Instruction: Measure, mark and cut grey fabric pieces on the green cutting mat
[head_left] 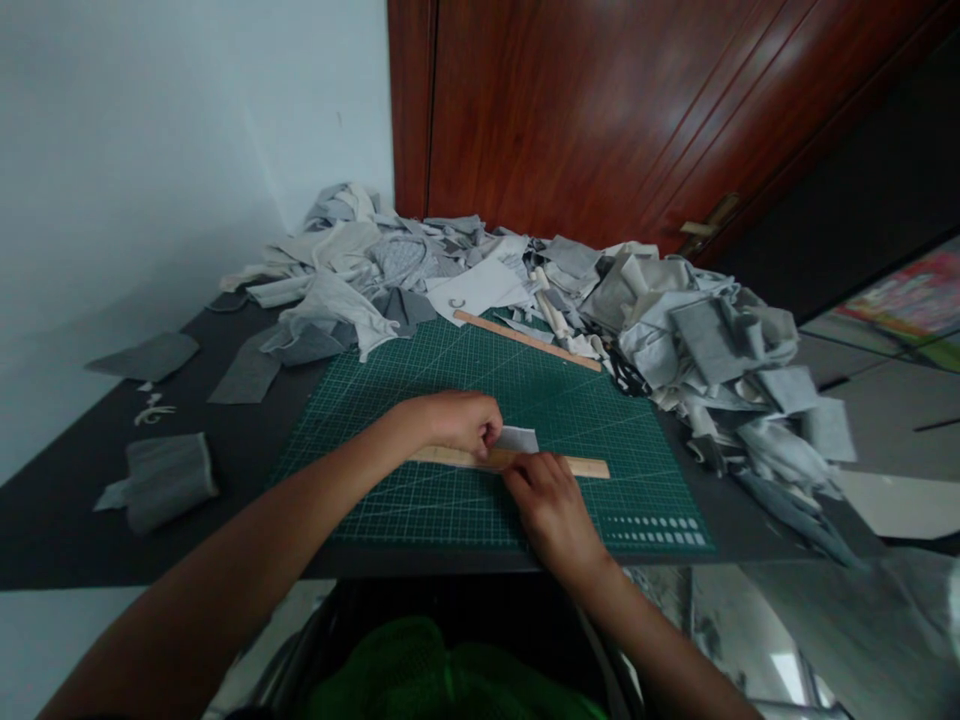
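A wooden ruler (589,467) lies crosswise on the green cutting mat (450,510). Just behind it, and partly under it, shows a small piece of light grey fabric (521,438). My left hand (463,420) is closed over the ruler and the fabric's left part, its fingers curled in. What it pinches, if anything, is hidden. From the near side, my right hand (546,497) rests with bent fingers on the ruler's edge, just right of my left hand. The ruler's middle is covered by both hands.
A second wooden ruler (529,341) lies slanted at the mat's far edge. Heaps of grey and white fabric scraps (337,260) line the back, with another pile (697,330) at right. A folded grey cloth (169,480) lies left on the dark table (247,470).
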